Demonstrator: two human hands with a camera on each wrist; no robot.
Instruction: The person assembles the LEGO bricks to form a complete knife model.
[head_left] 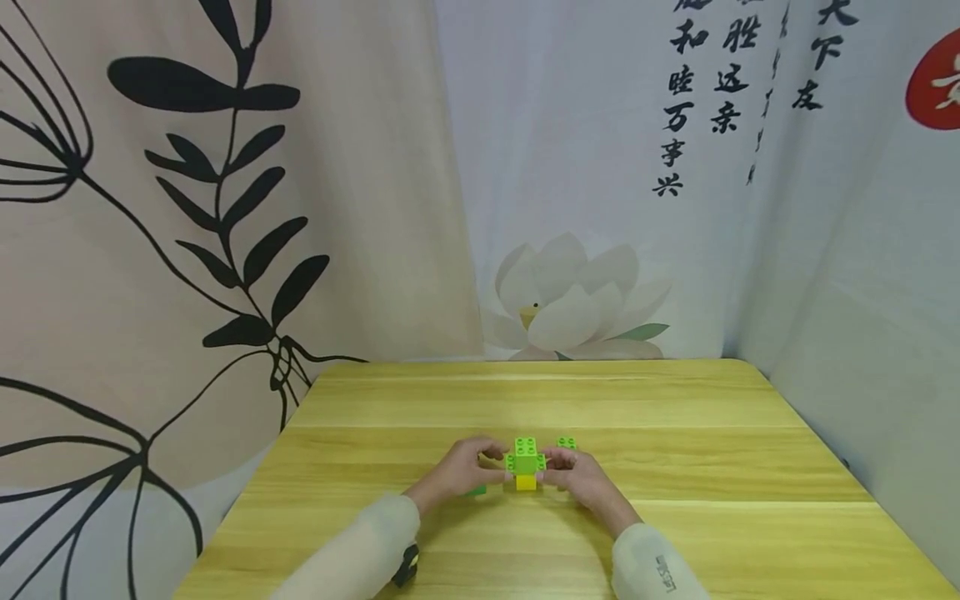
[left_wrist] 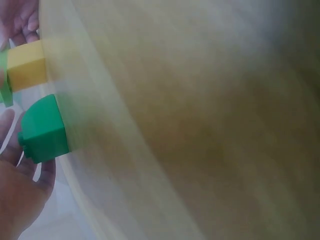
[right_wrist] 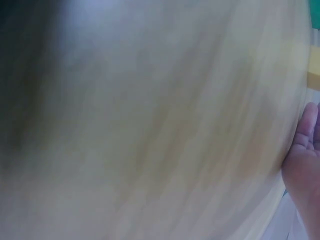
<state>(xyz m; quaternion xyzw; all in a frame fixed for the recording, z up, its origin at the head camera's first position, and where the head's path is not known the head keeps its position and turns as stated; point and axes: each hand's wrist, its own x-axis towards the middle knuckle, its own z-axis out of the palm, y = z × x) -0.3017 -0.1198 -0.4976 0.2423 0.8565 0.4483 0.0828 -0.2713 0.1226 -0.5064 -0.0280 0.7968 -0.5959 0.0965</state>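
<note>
A light green toy building block (head_left: 526,450) with studs on top and at both sides sits on a yellow block (head_left: 526,482) over the wooden table. From the left side my left hand (head_left: 477,468) grips the light green piece with thumb and fingers. My right hand (head_left: 579,477) pinches its opposite side. A dark green block with a curved side (left_wrist: 45,131) stands close by my left hand, mostly hidden behind it in the head view. In the right wrist view, the yellow block (right_wrist: 314,67) shows only at the edge, beyond my right hand (right_wrist: 305,160).
Another light green studded block (head_left: 566,442) lies just behind my right hand, partly covered by it. The wooden table (head_left: 675,533) reaches back to a printed curtain (head_left: 390,183). A dark, yellow-marked item (head_left: 406,567) shows by the left sleeve.
</note>
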